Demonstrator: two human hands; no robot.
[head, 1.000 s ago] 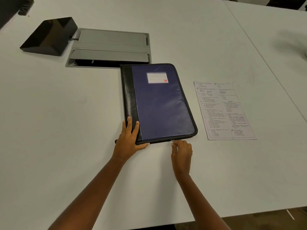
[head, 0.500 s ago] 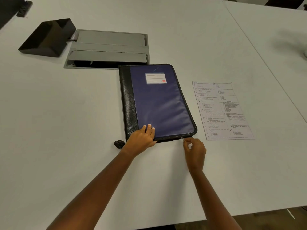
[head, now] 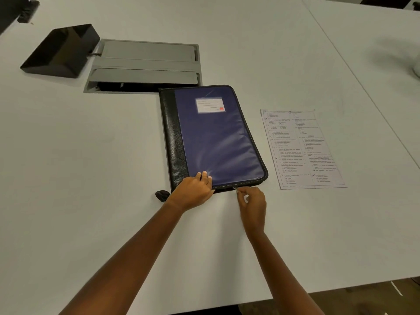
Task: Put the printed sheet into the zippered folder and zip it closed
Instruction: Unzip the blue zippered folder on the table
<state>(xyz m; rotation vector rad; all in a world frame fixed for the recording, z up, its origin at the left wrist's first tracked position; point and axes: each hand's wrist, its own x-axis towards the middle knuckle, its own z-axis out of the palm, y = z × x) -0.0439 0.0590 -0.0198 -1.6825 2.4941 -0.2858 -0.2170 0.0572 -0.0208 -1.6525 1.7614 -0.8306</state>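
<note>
Zippered folder (head: 213, 137), blue with black leather-look spine, lies shut on the white table (head: 91, 178); printed sheet (head: 302, 148) lies just beside it, outside. Left hand (head: 193, 189) presses flat, fingers together, on the near corner. Right hand (head: 252, 201) pinches the metal zip pull (head: 235, 188). Advise drawing the pull level along the track, cover held firm.

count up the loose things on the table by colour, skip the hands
Blue and black: 1, the zippered folder
White: 1, the printed sheet
Black: 2, the tray and a small dark object by the folder's near corner
Total: 4
</note>
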